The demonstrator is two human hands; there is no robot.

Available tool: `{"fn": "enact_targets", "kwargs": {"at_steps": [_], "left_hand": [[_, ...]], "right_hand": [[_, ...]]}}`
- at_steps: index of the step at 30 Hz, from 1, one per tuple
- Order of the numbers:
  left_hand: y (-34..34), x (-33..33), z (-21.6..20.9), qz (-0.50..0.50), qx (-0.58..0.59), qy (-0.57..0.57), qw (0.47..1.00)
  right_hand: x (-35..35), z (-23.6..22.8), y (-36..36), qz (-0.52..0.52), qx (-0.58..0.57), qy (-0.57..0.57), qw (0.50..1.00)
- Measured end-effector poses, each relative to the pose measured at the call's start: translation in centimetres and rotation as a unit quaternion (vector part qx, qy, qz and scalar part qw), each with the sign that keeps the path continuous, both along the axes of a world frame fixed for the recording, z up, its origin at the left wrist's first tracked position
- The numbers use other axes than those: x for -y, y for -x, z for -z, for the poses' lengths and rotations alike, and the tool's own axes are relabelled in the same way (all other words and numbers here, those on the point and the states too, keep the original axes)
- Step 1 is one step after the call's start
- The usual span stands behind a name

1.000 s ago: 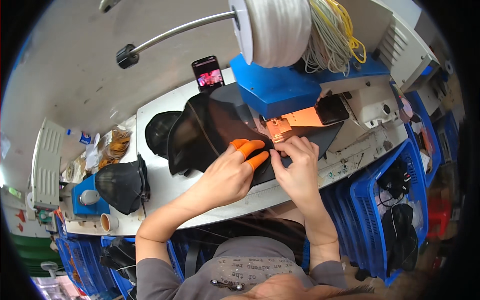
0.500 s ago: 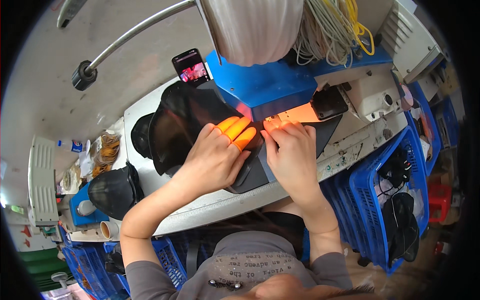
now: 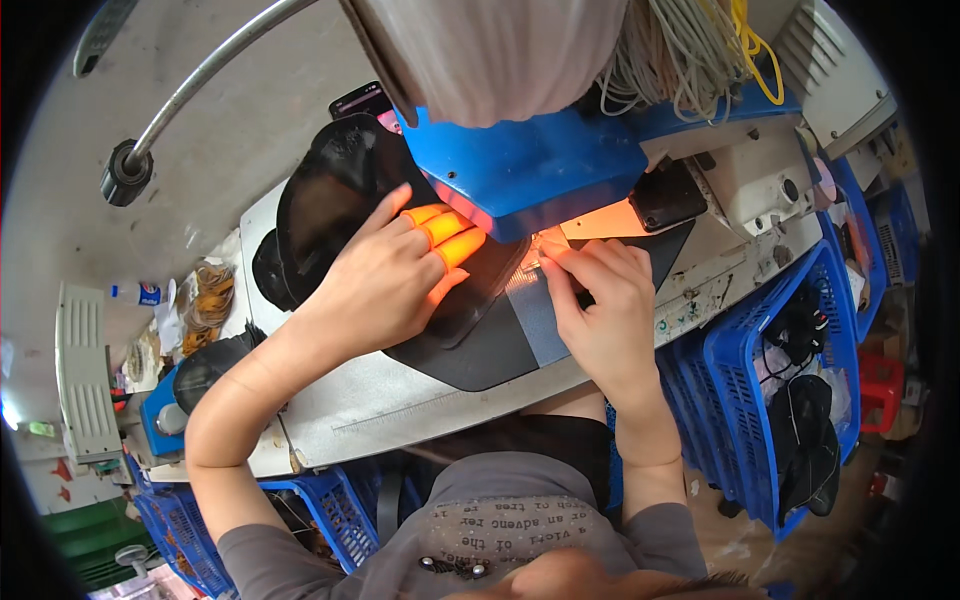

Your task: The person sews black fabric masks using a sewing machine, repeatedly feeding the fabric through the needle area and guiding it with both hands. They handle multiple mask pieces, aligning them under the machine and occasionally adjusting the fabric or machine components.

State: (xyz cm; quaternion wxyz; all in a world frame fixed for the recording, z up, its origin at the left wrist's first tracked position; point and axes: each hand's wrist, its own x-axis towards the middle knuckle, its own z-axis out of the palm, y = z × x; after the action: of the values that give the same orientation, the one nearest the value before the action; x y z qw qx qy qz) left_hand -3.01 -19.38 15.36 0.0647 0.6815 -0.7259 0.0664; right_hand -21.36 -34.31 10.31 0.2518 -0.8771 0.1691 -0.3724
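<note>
My left hand (image 3: 385, 280), with orange finger cots on three fingers, lies spread over a black fabric piece (image 3: 470, 355) beside the blue head (image 3: 530, 170) of a sewing machine. Its fingertips reach the machine's lower edge. My right hand (image 3: 612, 305) is at the lit spot under the head, thumb and forefinger pinched together; what they hold is too small and bright to make out. The black piece spreads over a dark flat board, with a curved black shell-like part (image 3: 325, 210) rising at its far left. The needle area is hidden by glare and fingers.
A phone (image 3: 362, 102) leans behind the machine, and another black phone-like object (image 3: 670, 195) lies on its bed. Blue crates (image 3: 735, 350) stand right of the table. At left are a black moulded piece (image 3: 215, 370), a bottle (image 3: 137, 294) and brown bands (image 3: 208, 308).
My left hand has shifted left and spread its fingers. My right hand has moved slightly right and down. The black piece has turned, showing more of its front edge.
</note>
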Motion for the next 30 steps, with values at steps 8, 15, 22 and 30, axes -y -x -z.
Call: {"fn": "enact_targets", "kwargs": {"at_steps": [8,15,22,30], "left_hand": [[0.9,0.1,-0.1,-0.032,0.048,-0.006,0.998],[3.5,0.1,0.1,-0.111,0.074,-0.012,0.991],[7.3,1.7,1.0,-0.226,0.076,-0.006,0.971],[7.7,3.1,2.1,-0.275,0.083,0.043,0.957]], "right_hand": [[0.3,0.5,1.1,-0.028,0.036,0.003,0.999],[0.4,0.6,0.9,-0.020,0.066,0.004,0.998],[0.6,0.6,1.4,-0.062,0.045,-0.008,0.997],[0.8,0.2,2.0,-0.160,-0.017,0.016,0.987]]}}
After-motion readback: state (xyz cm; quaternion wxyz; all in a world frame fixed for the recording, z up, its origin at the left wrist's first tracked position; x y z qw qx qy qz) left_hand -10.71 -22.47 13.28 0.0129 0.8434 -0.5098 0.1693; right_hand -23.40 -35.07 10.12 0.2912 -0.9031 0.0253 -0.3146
